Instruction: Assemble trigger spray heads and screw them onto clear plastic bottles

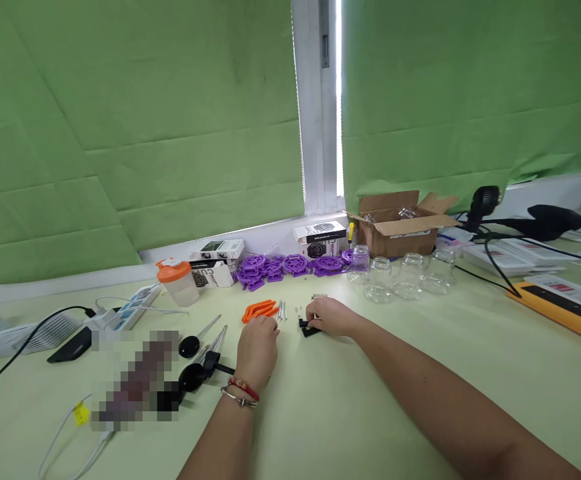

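My right hand [331,316] has its fingers pinched on a small black plastic part [311,332] lying on the table. Beside those fingertips are a few springs [319,296] and tiny metal pieces [297,309]. My left hand [258,348], with a red bracelet and a metal bangle at the wrist, is curled just in front of several orange plastic handles [260,309] and metal rods [283,310]. Its fingertips are mostly hidden, so what they hold cannot be made out. Left of that wrist lie black round-ended parts [190,377] with a black knobbed piece [212,364].
Purple plastic wheels [295,265] and printed boxes [320,232] line the back. Glass jars [380,280] stand before an open cardboard box [397,230]. An orange-lidded shaker [179,283], a power strip [137,307] and cables are left; an orange-and-black bar [565,310] lies right.
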`<action>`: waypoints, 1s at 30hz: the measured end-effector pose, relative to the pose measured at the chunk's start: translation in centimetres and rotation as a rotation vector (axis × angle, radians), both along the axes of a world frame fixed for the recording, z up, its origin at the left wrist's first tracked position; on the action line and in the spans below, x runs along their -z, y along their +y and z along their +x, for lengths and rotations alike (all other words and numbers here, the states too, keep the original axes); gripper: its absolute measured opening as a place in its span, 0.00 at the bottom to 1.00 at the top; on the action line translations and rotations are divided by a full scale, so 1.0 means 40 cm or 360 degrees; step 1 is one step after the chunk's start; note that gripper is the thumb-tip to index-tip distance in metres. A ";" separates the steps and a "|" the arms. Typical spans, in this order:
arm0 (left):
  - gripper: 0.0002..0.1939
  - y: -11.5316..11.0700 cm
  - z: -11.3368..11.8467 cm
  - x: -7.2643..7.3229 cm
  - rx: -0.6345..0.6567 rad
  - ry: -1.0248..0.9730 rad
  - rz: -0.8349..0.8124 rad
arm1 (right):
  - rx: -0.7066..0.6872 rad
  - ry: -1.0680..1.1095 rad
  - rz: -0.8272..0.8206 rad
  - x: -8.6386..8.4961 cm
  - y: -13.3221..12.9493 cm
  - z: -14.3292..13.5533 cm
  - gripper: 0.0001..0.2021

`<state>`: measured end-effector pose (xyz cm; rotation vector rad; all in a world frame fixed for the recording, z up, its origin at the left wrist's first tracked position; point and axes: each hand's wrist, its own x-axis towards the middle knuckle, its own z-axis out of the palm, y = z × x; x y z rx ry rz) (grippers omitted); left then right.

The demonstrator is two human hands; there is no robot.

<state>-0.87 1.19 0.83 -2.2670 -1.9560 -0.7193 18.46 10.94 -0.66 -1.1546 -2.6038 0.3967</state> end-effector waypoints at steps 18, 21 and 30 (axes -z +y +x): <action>0.24 -0.002 0.043 0.024 0.0272 -0.1651 -0.0280 | -0.0220 0.1589 -0.1249 -0.006 -0.065 -0.033 0.13; 0.14 -0.009 0.049 0.011 0.0386 -0.1674 -0.0319 | -0.0291 0.1594 -0.1308 -0.011 -0.081 -0.041 0.13; 0.09 -0.013 0.053 0.023 0.0435 -0.1452 -0.0412 | -0.0254 0.1470 -0.1108 -0.026 -0.069 -0.024 0.13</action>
